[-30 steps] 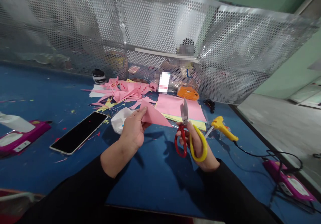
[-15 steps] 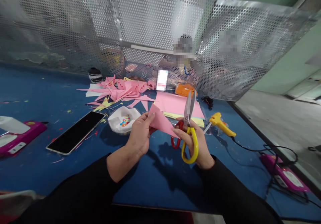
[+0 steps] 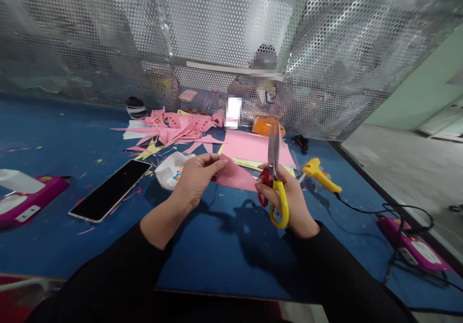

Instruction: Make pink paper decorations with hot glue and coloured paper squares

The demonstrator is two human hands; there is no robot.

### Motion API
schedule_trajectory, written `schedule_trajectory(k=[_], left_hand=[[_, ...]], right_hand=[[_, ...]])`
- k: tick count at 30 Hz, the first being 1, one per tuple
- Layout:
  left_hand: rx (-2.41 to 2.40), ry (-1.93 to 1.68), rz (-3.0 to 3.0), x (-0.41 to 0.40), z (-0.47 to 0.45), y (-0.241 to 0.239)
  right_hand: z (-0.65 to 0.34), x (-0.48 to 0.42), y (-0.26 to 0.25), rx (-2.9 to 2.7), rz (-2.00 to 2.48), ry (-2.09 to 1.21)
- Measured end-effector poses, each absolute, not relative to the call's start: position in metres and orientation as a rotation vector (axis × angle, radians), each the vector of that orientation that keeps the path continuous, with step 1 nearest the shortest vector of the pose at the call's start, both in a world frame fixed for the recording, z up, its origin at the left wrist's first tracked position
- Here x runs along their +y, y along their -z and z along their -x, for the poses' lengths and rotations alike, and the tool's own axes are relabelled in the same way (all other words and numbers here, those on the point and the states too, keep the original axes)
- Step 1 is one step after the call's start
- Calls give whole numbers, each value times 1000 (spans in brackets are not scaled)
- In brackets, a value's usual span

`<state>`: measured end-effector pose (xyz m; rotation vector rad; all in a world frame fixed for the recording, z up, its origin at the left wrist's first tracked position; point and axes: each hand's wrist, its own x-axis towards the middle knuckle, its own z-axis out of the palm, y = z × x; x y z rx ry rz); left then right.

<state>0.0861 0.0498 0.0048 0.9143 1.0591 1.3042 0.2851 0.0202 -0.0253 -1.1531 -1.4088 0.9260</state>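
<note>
Left hand (image 3: 193, 178) and right hand (image 3: 294, 207) were held over a blue table (image 3: 217, 250), a pink piece of paper (image 3: 237, 175) stretched between them just nearer than the paper stack (image 3: 253, 144). One end was pinched by left thumb and fingers; scissors (image 3: 274, 159) were gripped by the right, whose thumb appeared to be set against the other end. The edge was best kept taut, fingertips well away from the raised blades. Left of the stack, scraps (image 3: 173, 130) were heaped and a bowl (image 3: 164, 173), likely to be knocked, was placed; to its right, a glue gun (image 3: 320, 175) was laid.
</note>
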Motion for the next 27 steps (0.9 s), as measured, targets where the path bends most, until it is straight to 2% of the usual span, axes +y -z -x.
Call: schedule_trajectory(k=[5,12,27], left_hand=[[1216,-1195,-1187,53,-77,-9],[1046,-1077,-1081,57,-73,4],[1152,-1323,-1068,63,-65,-11]], right_hand=[[-288,20,27,-1486,1122,-890],[-290,21,30,-1519,1074,-872],[-310,20,20,-2069,1287,-696]])
